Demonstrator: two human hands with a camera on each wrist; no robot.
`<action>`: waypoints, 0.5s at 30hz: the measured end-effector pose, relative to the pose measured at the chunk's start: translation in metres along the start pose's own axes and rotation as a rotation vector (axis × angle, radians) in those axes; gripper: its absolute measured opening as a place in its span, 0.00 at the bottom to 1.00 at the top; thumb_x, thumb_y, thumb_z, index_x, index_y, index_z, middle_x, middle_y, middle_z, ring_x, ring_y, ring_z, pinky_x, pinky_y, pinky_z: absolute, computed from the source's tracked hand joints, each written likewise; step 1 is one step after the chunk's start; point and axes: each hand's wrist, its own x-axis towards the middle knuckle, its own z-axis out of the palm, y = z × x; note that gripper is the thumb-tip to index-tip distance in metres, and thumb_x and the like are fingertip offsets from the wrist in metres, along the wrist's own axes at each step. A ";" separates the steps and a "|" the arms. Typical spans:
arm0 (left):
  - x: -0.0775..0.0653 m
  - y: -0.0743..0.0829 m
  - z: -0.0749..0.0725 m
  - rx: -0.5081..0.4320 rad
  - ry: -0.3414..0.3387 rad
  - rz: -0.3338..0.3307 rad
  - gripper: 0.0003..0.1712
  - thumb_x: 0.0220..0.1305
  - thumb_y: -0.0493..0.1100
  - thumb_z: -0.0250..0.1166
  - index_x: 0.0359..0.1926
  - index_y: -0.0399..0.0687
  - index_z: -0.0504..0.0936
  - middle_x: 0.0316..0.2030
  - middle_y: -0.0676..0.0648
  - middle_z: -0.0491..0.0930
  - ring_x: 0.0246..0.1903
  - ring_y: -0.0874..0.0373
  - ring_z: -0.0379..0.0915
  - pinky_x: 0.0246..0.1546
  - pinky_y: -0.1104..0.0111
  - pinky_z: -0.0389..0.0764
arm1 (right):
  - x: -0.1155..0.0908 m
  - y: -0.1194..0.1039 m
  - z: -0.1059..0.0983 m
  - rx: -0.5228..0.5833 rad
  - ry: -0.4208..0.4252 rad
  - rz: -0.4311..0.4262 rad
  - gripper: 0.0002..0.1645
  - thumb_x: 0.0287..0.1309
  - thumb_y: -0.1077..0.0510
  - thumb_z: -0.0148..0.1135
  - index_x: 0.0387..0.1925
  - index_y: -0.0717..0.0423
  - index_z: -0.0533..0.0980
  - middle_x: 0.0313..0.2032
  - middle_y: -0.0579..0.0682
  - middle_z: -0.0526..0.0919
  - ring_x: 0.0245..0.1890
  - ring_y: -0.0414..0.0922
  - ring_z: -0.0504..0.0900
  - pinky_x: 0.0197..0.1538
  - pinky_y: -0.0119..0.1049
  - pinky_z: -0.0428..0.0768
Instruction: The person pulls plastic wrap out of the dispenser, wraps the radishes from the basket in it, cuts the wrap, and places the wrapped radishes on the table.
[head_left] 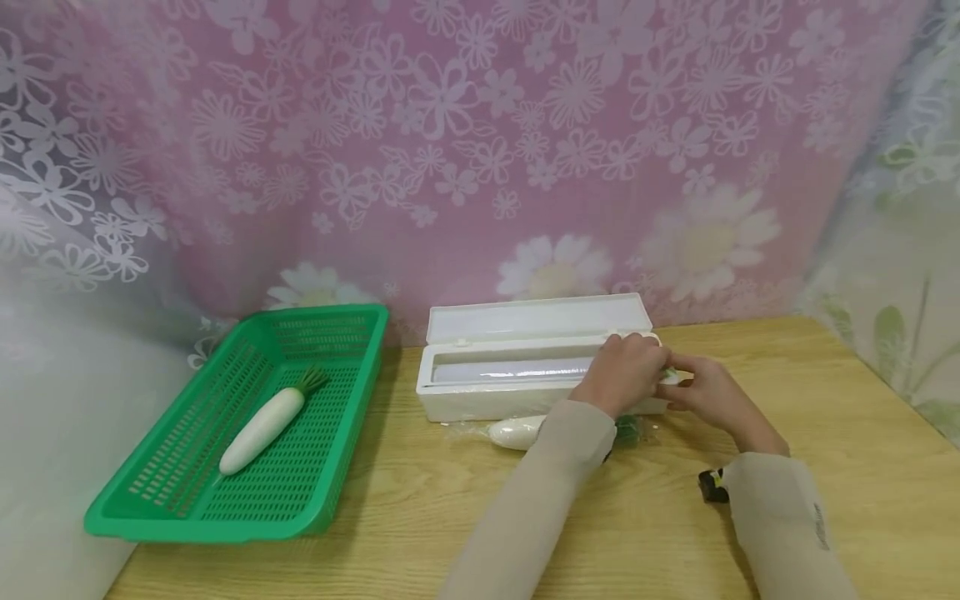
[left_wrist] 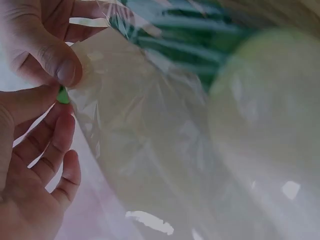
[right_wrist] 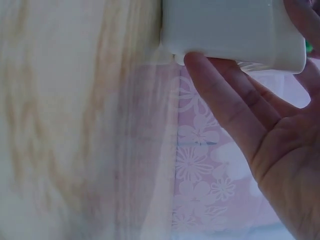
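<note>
where the left sleeve [head_left: 534, 487] crosses, the wrapped radish [head_left: 516, 432] is hidden

Reaching in from the lower right with the right hand [right_wrist: 282, 135], showing its palm to the camera. Stretching the fingers [right_wrist: 227, 105] out nearly straight, touching the lower edge of a white box [right_wrist: 220, 30] with the foremost tip. Possibly pinching a small green piece [right_wrist: 309, 46] beside the box's end, right at the frame's edge. Filling the left half with the pale, wood-grained desk [right_wrist: 70, 125], turning it on its side and blurring its grain. Showing a pink curtain [right_wrist: 195, 165] with white flower outlines below the box, between desk and palm, paling toward white near the hand.
</note>
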 end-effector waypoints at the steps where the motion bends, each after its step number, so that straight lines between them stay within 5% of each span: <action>1: 0.000 0.001 0.000 0.022 0.000 0.004 0.08 0.68 0.49 0.70 0.47 0.62 0.88 0.40 0.62 0.83 0.40 0.67 0.76 0.42 0.72 0.75 | -0.001 0.000 -0.001 0.003 0.002 0.000 0.35 0.68 0.62 0.64 0.68 0.78 0.64 0.63 0.80 0.66 0.47 0.67 0.84 0.38 0.42 0.86; 8: 0.001 0.005 -0.001 0.087 -0.002 0.026 0.16 0.64 0.52 0.73 0.52 0.63 0.87 0.44 0.61 0.83 0.43 0.66 0.76 0.43 0.72 0.74 | -0.003 0.002 -0.003 -0.009 0.022 -0.018 0.32 0.68 0.65 0.64 0.67 0.78 0.65 0.63 0.80 0.67 0.45 0.66 0.85 0.38 0.41 0.86; 15: -0.002 -0.001 0.001 0.060 -0.010 0.026 0.13 0.65 0.50 0.73 0.50 0.61 0.88 0.40 0.61 0.82 0.38 0.66 0.76 0.40 0.71 0.72 | -0.001 0.002 0.000 0.011 0.015 -0.034 0.34 0.67 0.63 0.66 0.67 0.76 0.66 0.63 0.78 0.68 0.46 0.67 0.84 0.38 0.42 0.86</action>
